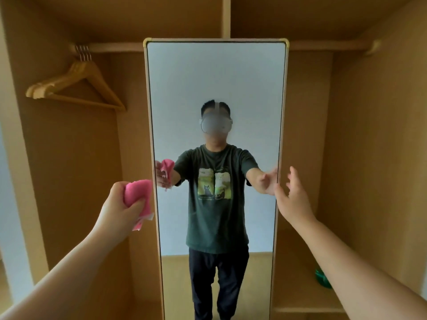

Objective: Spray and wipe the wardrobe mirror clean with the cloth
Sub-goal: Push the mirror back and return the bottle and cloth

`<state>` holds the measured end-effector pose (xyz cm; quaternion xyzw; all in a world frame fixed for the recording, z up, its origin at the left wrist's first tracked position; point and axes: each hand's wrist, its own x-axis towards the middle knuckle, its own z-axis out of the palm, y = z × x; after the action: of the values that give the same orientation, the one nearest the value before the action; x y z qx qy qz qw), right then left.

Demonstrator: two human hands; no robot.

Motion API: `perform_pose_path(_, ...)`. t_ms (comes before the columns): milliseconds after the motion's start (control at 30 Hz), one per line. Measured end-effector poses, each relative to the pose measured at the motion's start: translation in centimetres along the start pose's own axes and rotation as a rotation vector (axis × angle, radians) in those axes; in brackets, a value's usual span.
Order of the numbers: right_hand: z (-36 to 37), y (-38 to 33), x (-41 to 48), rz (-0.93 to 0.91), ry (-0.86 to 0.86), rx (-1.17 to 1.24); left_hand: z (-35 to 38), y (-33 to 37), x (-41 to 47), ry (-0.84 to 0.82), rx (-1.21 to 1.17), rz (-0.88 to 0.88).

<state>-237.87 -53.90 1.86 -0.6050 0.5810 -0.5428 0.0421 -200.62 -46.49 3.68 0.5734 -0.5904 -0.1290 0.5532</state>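
A tall mirror [216, 72] with a pale frame stands upright in the middle of an open wooden wardrobe and reflects a person. My left hand [120, 207] is closed around a bunched pink cloth [138, 195], held just left of the mirror's left edge. My right hand [293, 197] is open with fingers spread, right beside the mirror's right frame edge, holding nothing. A green object [322, 279], perhaps the spray bottle, sits low on the wardrobe shelf at right, mostly hidden behind my right forearm.
Wooden hangers [76, 86] hang from the rail [115, 46] at upper left. Wardrobe side panels [374, 158] close in on both sides. A low shelf [305, 303] lies at the bottom right.
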Motion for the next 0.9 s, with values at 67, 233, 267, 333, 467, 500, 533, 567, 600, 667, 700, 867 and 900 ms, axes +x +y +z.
perform_pose_path(67, 0.1, 0.2, 0.4, 0.014, -0.015, 0.049, 0.2, 0.5, -0.3, 0.002, -0.004, 0.008)
perform_pose_path(233, 0.3, 0.3, 0.8, 0.031, -0.069, 0.103, 0.0, 1.2, -1.1, 0.034, 0.009, -0.001)
perform_pose_path(267, 0.3, 0.3, 0.9, 0.032, -0.071, 0.110, -0.1, 1.2, -1.3, 0.039, 0.008, -0.001)
perform_pose_path(333, 0.3, 0.3, 1.0, 0.047, -0.064, 0.130, -0.2, 1.3, -1.5, 0.042, 0.002, 0.012)
perform_pose_path(467, 0.7, -0.1, 1.1, 0.062, -0.043, 0.190, -1.1, 1.3, -1.0, 0.025, -0.021, 0.025)
perform_pose_path(500, 0.8, -0.2, 1.1, 0.070, -0.030, 0.195, -1.5, 1.2, -0.6, 0.011, -0.045, 0.024)
perform_pose_path(533, 0.9, -0.5, 1.1, 0.076, -0.014, 0.187, -1.8, 1.1, -0.3, -0.004, -0.063, 0.027)
perform_pose_path(567, 1.0, -0.6, 1.0, 0.076, 0.006, 0.172, -2.1, 0.9, 0.1, -0.013, -0.068, 0.030)
perform_pose_path(600, 1.2, -0.7, 0.9, 0.077, 0.029, 0.161, -2.3, 0.8, 0.5, -0.016, -0.072, 0.035)
perform_pose_path(667, 1.6, -0.9, 0.5, 0.077, 0.075, 0.152, -2.7, 0.5, 1.5, -0.020, -0.076, 0.057)
perform_pose_path(700, 1.9, -1.0, 0.3, 0.075, 0.096, 0.146, -2.9, 0.3, 2.0, -0.030, -0.075, 0.075)
perform_pose_path(867, 3.0, -1.8, -1.2, 0.093, 0.212, 0.057, -4.5, -0.8, 5.4, -0.107, -0.076, 0.155)
perform_pose_path(900, 3.2, -2.1, -1.5, 0.096, 0.232, 0.046, -4.8, -1.1, 6.0, -0.123, -0.081, 0.174)
